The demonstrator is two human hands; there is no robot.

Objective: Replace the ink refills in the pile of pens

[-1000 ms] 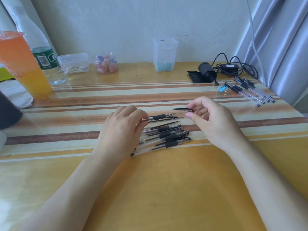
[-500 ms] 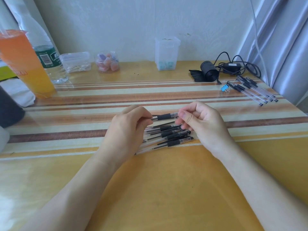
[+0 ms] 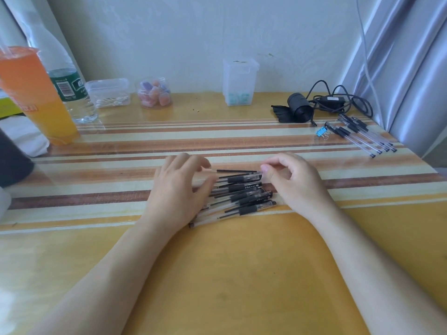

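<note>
Along the far side of the pen pile [image 3: 242,197], the ink refill [image 3: 237,171] lies crosswise between our hands. The right hand [image 3: 290,182] pinches its near end, and the left hand [image 3: 179,189] hovers spread.

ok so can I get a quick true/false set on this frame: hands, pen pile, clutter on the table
1. The pile of pens lies between the left hand and the right hand. True.
2. The blue binder clip lies in that pile. False: it lies beside a separate row of pens at the far right.
3. The right hand pinches one end of a thin black refill at the far edge of the pile. True.
4. The tall clear box at the back lies on its side. False: it stands upright by the wall.
</note>
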